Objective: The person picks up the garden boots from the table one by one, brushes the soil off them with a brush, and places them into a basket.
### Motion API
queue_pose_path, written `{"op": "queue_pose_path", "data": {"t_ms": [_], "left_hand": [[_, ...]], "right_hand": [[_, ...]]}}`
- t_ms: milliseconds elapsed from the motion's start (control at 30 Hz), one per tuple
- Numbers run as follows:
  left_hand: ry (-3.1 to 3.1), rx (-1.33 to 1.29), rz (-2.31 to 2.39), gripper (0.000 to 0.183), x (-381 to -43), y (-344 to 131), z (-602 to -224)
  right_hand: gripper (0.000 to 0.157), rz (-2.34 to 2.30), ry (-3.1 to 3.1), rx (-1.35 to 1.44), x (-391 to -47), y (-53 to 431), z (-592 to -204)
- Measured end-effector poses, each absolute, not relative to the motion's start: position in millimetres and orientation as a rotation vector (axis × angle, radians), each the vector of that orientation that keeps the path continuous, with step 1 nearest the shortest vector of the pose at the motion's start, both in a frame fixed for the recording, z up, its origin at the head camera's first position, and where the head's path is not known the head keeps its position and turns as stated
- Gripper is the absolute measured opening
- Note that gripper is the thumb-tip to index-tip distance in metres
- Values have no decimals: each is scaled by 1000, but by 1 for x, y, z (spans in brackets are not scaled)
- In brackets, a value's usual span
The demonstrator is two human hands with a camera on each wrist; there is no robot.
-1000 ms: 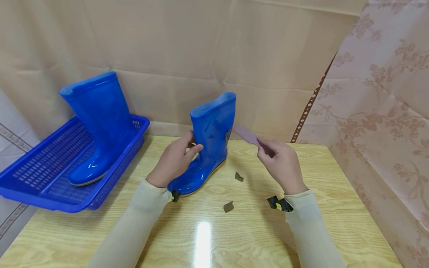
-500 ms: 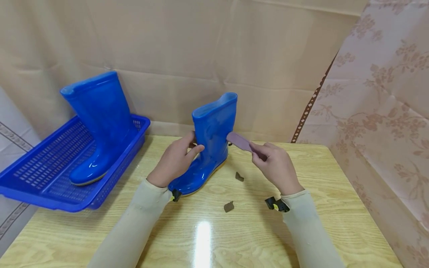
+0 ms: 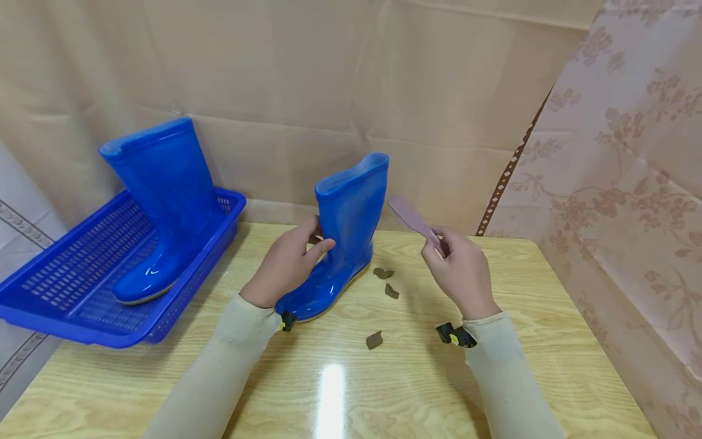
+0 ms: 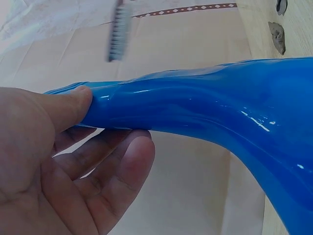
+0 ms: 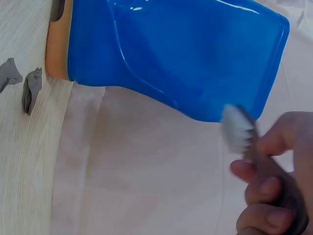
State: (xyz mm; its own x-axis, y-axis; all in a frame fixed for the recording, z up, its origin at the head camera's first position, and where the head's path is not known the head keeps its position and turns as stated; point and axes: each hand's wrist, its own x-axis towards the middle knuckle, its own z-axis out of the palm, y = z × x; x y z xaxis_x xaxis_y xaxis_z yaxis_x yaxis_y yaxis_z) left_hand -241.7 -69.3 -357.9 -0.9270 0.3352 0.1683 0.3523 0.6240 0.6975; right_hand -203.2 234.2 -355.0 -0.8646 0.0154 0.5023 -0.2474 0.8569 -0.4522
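A blue rubber boot (image 3: pixel 351 225) with a tan sole stands on the table, its toe toward the near left. My left hand (image 3: pixel 287 259) holds the front of its shaft, thumb on the near side and fingers beyond; the left wrist view shows the thumb (image 4: pixel 73 105) on the blue surface. My right hand (image 3: pixel 460 268) grips the handle of a mauve brush (image 3: pixel 411 217), raised just right of the shaft. White bristles (image 5: pixel 237 129) show in the right wrist view. Dark mud flakes (image 3: pixel 383 273) lie beside the heel, and another flake (image 3: pixel 375 339) is nearer to me.
A second blue boot (image 3: pixel 170 183) stands in a blue plastic basket (image 3: pixel 109 335) at the left. Behind the wooden table (image 3: pixel 439 390) hangs a beige cloth (image 3: pixel 274 73). A flowered cloth (image 3: pixel 631 152) hangs along the right side.
The brush went in to the back of the shaft, then drew back up and right. A dark flake that clung to the boot there now lies by the heel. The left hand stays in place.
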Motion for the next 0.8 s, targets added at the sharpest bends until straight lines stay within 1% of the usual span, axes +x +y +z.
{"op": "queue_pose_path", "data": {"t_ms": [100, 267, 433, 600, 800], "left_hand": [[-2813, -590, -1228, 45, -242, -69, -358], [-2793, -598, -1269, 50, -242, -69, -358], [-2766, -619, -1300, 52, -242, -69, -360], [-2768, -610, -1319, 53, -243, -70, -361], [-2803, -573, -1304, 50, -245, -71, -363]], "right_hand": [[22, 780, -2510, 179, -203, 233, -355], [25, 805, -2546, 273, -202, 232, -357], [16, 778, -2602, 358, -202, 234, -359], [12, 809, -2628, 356, -200, 235, -359], [18, 812, -2625, 332, -200, 235, -357]]}}
